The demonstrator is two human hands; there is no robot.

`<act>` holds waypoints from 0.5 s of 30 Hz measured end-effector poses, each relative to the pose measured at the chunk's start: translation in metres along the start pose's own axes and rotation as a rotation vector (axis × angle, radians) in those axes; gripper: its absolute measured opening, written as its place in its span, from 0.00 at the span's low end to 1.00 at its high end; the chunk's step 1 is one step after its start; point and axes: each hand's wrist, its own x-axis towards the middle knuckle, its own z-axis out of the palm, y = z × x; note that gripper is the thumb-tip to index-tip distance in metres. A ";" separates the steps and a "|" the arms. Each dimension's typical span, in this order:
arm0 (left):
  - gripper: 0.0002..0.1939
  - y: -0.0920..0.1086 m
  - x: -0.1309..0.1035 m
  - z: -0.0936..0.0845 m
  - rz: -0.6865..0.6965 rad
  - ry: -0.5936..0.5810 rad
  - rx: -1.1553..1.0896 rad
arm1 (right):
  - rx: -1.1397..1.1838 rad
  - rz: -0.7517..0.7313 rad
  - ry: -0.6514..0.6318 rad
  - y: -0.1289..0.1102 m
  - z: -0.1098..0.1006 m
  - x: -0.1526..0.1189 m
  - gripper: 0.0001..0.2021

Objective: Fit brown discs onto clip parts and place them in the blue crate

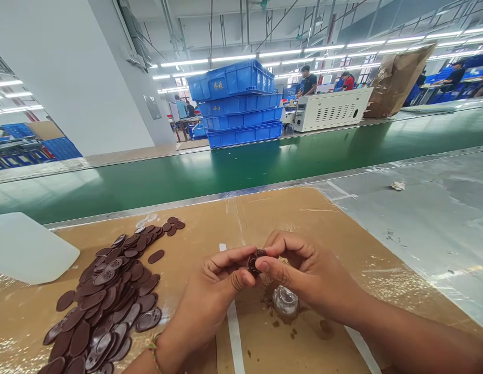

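Brown piece (256, 261) beside heaped brown ovals (108, 296)

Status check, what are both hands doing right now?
Left hand and right hand pinch one brown oval piece together. Brown piece pile left. Small clear jar beneath hands.

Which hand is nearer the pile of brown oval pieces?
Left. The left hand is just right of the pile of brown oval pieces; the right hand is farther right.
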 end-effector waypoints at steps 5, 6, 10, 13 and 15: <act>0.14 0.002 -0.001 0.001 -0.008 0.012 0.005 | -0.009 0.030 0.005 0.000 -0.001 -0.002 0.09; 0.14 0.002 -0.001 0.001 -0.013 0.014 0.010 | -0.008 0.031 0.007 0.000 -0.001 -0.001 0.09; 0.14 0.003 -0.002 0.001 -0.018 0.016 0.008 | -0.002 0.034 0.010 -0.001 0.000 -0.001 0.09; 0.13 0.002 -0.003 0.001 -0.009 0.001 0.009 | 0.001 0.045 0.006 -0.001 0.000 -0.001 0.09; 0.13 0.002 -0.003 0.001 -0.014 0.003 0.009 | 0.003 0.045 0.003 -0.001 0.000 -0.001 0.10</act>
